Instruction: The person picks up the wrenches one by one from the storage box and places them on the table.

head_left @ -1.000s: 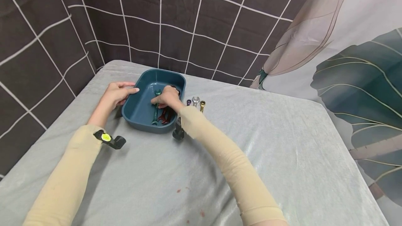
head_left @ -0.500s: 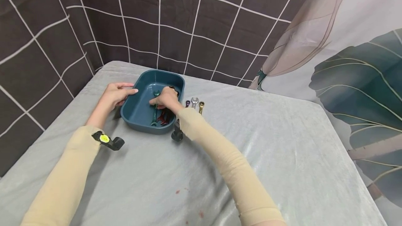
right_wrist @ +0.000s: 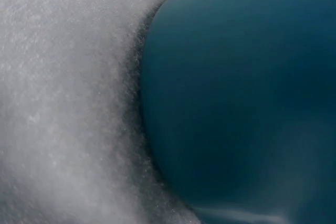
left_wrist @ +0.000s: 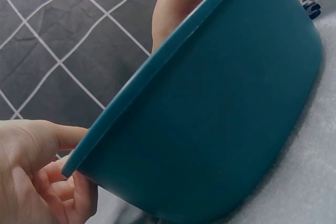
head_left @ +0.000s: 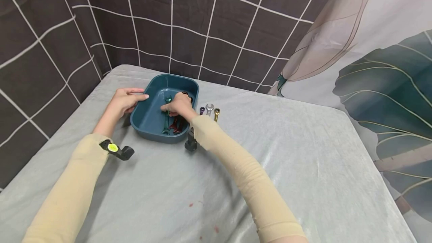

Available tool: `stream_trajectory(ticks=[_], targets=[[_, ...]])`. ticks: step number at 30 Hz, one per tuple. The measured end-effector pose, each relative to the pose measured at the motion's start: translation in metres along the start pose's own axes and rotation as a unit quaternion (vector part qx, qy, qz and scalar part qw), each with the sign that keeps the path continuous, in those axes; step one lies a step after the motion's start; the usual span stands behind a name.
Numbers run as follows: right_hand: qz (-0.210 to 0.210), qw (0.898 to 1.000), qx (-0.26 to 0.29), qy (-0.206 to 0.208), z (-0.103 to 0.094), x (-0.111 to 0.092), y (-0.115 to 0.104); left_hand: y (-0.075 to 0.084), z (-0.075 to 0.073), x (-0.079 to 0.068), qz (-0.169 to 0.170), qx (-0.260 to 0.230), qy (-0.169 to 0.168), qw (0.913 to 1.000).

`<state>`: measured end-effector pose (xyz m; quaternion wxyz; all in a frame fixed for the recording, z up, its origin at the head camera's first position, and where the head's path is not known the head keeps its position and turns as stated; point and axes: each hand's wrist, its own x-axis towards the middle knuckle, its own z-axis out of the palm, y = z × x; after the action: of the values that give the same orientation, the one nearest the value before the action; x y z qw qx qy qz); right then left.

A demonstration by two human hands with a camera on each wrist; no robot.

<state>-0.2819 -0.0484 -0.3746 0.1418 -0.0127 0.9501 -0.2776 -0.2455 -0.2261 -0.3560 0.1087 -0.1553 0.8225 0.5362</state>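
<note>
A blue plastic bin [head_left: 143,113] stands near the back left of the covered table. My left hand [head_left: 123,102] pinches its left rim; in the left wrist view the thumb of that hand [left_wrist: 31,166] lies over the rim and curled fingers sit below. Inside the bin, my right hand [head_left: 180,104] reaches down with its fingers around the middle of a green wrench [head_left: 166,127]; the fingertips are partly hidden. Beside it lie a red wrench [head_left: 173,125] and darker ones, partly under the hand. The bin's outer wall [right_wrist: 236,103] fills most of the right wrist view.
Just right of the bin lie a purple wrench [head_left: 202,110], a silver wrench [head_left: 209,108] and a gold wrench [head_left: 217,113], partly hidden by the right sleeve [head_left: 243,164]. A dark gridded curtain [head_left: 195,29] hangs close behind the table [head_left: 297,153].
</note>
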Motion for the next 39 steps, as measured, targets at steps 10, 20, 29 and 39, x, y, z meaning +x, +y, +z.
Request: stream_trajectory(ticks=[10, 20, 29, 39], targets=[[-0.017, 1.0, 0.004, 0.001, -0.0017, -0.0031, 0.0003, 0.0015, -0.0002, -0.0013, -0.004, 0.007, 0.001, 1.0], [-0.019, 1.0, 0.012, -0.013, -0.0018, -0.0002, 0.0005, 0.0027, 0.0005, -0.0017, -0.006, 0.009, 0.001, 0.9999], [-0.011, 0.999, 0.038, -0.019, -0.0017, -0.0011, 0.0001, 0.004, 0.0026, -0.0033, -0.007, 0.01, 0.012, 0.9999], [0.003, 0.995, 0.086, -0.041, -0.0022, -0.0017, 0.0001, 0.0027, 0.0028, -0.0024, -0.012, 0.006, 0.011, 0.9998]])
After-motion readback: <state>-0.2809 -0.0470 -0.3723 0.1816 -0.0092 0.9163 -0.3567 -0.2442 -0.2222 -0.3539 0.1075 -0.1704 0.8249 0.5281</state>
